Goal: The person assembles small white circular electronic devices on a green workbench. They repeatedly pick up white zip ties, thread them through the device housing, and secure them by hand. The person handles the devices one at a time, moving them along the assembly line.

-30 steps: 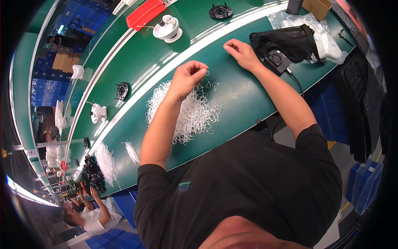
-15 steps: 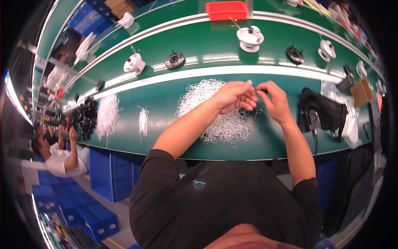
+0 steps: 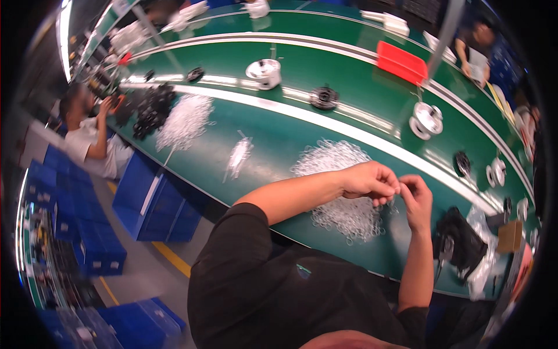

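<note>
Over the right side of a heap of thin white loops [image 3: 349, 224], my two hands meet at the fingertips. My left hand [image 3: 369, 180] is closed in a pinch; what sits between its fingers is too small to make out. My right hand [image 3: 417, 200] is also pinched, thumb against fingers. Just below the fingertips hangs a faint, thin white loop [image 3: 393, 207], like those in the heap. Further left on the green table lie a small bundle of straight white strands [image 3: 239, 156] and a bigger pile of white strands [image 3: 185, 121].
Black parts [image 3: 154, 110] are heaped at the far left, near a seated co-worker [image 3: 93, 136]. Beyond a white rail, white bowl-shaped units [image 3: 427, 120] and black round parts [image 3: 324, 98] stand in a row. A black cloth item [image 3: 459, 235] lies right; blue bins [image 3: 157, 203] stand lower left.
The view has swung leftward and tilted, so the table now slants down to the right. My left hand's fingers, loosely spread before, have closed to a pinch against my right fingertips.
</note>
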`<state>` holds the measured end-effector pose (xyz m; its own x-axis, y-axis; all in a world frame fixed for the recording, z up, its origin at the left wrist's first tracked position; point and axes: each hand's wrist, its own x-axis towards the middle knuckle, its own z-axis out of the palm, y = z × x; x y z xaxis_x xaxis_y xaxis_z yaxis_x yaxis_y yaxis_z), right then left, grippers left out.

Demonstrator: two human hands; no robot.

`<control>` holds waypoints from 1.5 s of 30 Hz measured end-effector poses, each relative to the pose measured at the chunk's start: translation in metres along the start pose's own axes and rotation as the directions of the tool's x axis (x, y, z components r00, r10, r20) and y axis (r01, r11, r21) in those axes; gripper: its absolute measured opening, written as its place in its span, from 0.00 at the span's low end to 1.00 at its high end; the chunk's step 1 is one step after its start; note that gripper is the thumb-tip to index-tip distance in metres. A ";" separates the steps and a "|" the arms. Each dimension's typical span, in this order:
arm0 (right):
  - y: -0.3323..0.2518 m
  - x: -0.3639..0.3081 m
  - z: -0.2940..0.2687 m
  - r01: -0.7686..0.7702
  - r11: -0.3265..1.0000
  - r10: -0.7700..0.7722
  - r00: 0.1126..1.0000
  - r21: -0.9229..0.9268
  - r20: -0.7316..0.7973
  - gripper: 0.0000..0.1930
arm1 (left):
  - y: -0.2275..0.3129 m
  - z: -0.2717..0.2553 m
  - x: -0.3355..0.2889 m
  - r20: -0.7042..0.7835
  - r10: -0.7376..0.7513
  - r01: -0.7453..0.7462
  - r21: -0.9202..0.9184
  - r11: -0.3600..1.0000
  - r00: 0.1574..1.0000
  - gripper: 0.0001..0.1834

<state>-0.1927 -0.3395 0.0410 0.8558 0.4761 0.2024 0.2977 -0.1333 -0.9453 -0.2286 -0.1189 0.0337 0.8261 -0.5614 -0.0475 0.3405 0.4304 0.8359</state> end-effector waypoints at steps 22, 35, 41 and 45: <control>0.016 -0.048 -0.076 -0.154 0.979 0.099 0.934 -0.136 -0.345 0.10 | 0.135 -0.331 -0.100 -0.918 0.393 -0.325 0.358 0.875 0.049 0.20; 0.003 0.013 -0.019 0.050 0.896 -0.183 0.947 -0.441 -0.264 0.19 | 0.037 -0.048 0.040 -0.547 0.217 -0.084 0.257 0.963 0.809 0.16; 0.028 0.003 -0.070 -0.119 0.881 -0.119 0.880 -0.458 -0.459 0.17 | -0.017 0.022 0.086 -0.430 0.025 0.115 0.296 0.948 0.903 0.15; 0.030 -0.012 -0.099 -0.101 0.946 -0.063 0.874 -0.308 -0.482 0.15 | -0.036 0.042 0.104 -0.341 -0.065 0.190 0.346 0.919 0.938 0.16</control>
<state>-0.1520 -0.4348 0.0352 0.9330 0.0060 0.3598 0.3252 -0.4422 -0.8359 -0.1732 -0.2224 0.0215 0.9055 -0.3140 -0.2856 0.3144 0.0441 0.9483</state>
